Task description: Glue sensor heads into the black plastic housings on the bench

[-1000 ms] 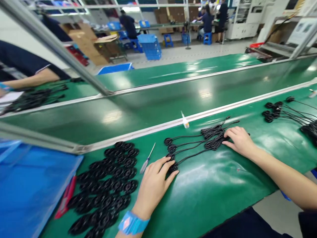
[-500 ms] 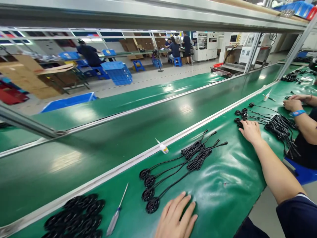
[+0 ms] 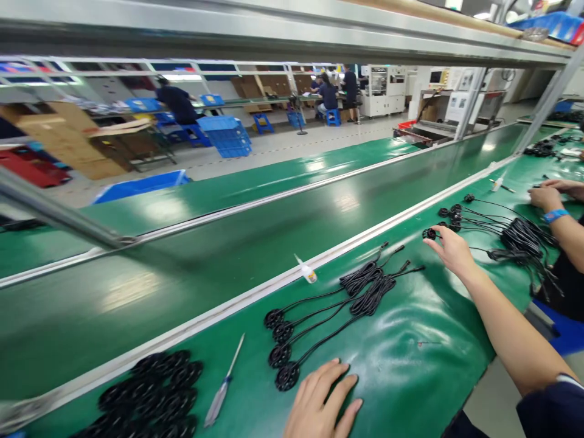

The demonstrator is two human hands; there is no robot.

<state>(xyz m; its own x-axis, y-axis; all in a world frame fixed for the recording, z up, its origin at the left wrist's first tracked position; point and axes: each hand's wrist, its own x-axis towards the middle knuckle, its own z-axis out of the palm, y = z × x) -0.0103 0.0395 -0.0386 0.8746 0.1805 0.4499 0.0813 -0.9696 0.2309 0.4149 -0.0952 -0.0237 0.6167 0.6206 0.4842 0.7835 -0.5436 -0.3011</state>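
My right hand (image 3: 452, 250) reaches across the green mat and pinches a small black round part (image 3: 428, 233) between thumb and fingers. A cable trails from behind that hand to a dark cable bundle (image 3: 507, 254). Next to it lie several similar round parts (image 3: 455, 210) with coiled black cables (image 3: 522, 237). My left hand (image 3: 322, 398) lies on the mat, fingers stretched out and holding nothing. Just beyond its fingertips is a row of black round parts (image 3: 287, 375) whose coiled cables (image 3: 373, 292) point away to the right.
A screwdriver (image 3: 224, 383) lies left of my left hand, beside a pile of black rings (image 3: 155, 389). A small white bottle (image 3: 306, 269) leans by the white rail (image 3: 255, 302). At right, a co-worker's hands (image 3: 550, 193) work at the same bench. A metal beam (image 3: 274, 36) crosses overhead.
My right hand has drawn a round part slightly left, away from its group, and its cable follows. My left hand stays on the mat. The view has shifted a little.
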